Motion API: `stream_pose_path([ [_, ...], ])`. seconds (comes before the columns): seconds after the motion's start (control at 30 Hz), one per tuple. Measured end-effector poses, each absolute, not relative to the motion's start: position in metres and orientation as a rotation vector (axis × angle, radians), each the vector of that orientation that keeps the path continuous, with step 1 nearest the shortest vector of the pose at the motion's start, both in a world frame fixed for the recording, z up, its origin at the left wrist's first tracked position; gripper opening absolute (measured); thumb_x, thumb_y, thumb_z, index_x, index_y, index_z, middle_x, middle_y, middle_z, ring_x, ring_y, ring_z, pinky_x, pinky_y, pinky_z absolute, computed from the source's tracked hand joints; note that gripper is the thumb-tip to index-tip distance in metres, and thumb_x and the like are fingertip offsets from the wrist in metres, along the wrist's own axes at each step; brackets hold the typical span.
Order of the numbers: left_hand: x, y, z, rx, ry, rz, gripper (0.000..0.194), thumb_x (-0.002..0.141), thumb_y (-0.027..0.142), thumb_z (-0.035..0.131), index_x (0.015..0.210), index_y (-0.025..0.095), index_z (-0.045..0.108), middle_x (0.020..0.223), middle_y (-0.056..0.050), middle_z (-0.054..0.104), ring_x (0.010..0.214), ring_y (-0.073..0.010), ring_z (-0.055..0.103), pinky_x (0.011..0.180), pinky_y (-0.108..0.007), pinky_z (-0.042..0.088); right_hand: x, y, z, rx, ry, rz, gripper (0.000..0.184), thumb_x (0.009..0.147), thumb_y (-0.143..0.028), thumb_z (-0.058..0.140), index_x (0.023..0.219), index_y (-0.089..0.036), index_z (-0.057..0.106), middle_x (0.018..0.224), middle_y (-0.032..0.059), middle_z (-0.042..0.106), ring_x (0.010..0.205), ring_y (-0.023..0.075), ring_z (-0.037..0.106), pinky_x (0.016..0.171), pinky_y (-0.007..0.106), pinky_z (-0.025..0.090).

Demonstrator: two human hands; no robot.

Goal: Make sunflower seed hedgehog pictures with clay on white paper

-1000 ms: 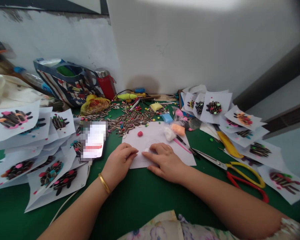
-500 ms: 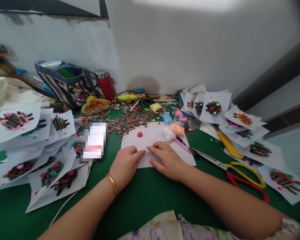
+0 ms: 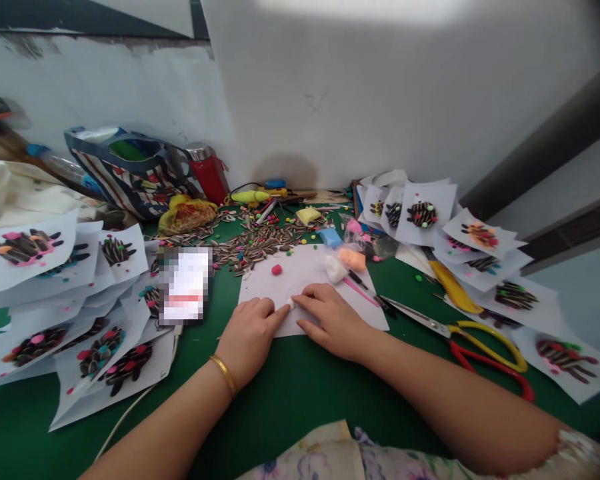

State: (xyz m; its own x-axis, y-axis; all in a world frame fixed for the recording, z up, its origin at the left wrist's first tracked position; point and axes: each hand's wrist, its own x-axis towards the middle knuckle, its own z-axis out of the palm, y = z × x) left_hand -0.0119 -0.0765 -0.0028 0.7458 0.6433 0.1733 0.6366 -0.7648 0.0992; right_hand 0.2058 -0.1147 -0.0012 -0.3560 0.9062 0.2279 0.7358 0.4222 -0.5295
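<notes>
My left hand [image 3: 253, 333] rests on the near edge of a white sheet of paper [image 3: 255, 283], its fingers curled and its index finger reaching to a small piece of white clay [image 3: 291, 303]. Opposite it, my right hand [image 3: 333, 320] has its fingers extended and the thumb apart; its index fingertip touches the same clay. Both fingertips partly cover the piece. Near the clay a faint drawn outline [image 3: 296, 288] shows on the paper. A red clay ball [image 3: 277, 269] sits farther up the sheet.
Sunflower seeds [image 3: 260, 243] and coloured beads lie behind the paper. Bagged white clay [image 3: 335, 268], orange clay [image 3: 353, 259], a black pen [image 3: 357, 279] and scissors [image 3: 445, 330] are to the right. Seed-decorated paper sheets [image 3: 105, 347] stack at left, beside a phone [image 3: 186, 283].
My left hand has moved right, its index finger stretching out to meet the white clay. My right hand has stayed nearly in place. The whole view has shifted slightly.
</notes>
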Motion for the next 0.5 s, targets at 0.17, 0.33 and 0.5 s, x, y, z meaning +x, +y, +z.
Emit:
stream_pose_path([
  [0.17,-0.0115,-0.073,-0.0046,2.802,1.107,0.389,0.036,0.093,0.013,0.045,0.123,0.021,0.062,0.091,-0.008,0.059,0.081,-0.0196,0.054,0.077,-0.036,0.047,0.2071,-0.1142,-0.0008,-1.384,-2.183,0.458,0.04,0.09,-0.028,0.057,0.129,-0.018,0.057,0.119,0.0123,0.056,0.113,0.0257,0.05,0.102,0.045,0.043],
  [0.33,-0.0124,-0.0699,-0.0041,2.724,1.108,0.427,0.033,0.091,0.014,0.046,0.115,0.021,0.068,0.089,-0.007,0.06,0.08,-0.0187,0.055,0.077,-0.035,0.047,0.2075,-0.1135,-0.0013,-1.388,-2.189,0.451,0.039,0.09,-0.026,0.056,0.128,-0.019,0.058,0.117,0.012,0.056,0.113,0.026,0.05,0.101,0.045,0.043],
  [0.5,-0.0138,-0.069,-0.0036,2.678,1.089,0.431,0.035,0.089,0.012,0.046,0.114,0.023,0.069,0.09,-0.007,0.06,0.081,-0.0192,0.056,0.078,-0.035,0.047,0.207,-0.1132,-0.0008,-1.396,-2.189,0.464,0.038,0.09,-0.027,0.056,0.128,-0.019,0.058,0.118,0.0119,0.056,0.113,0.0259,0.049,0.102,0.045,0.043],
])
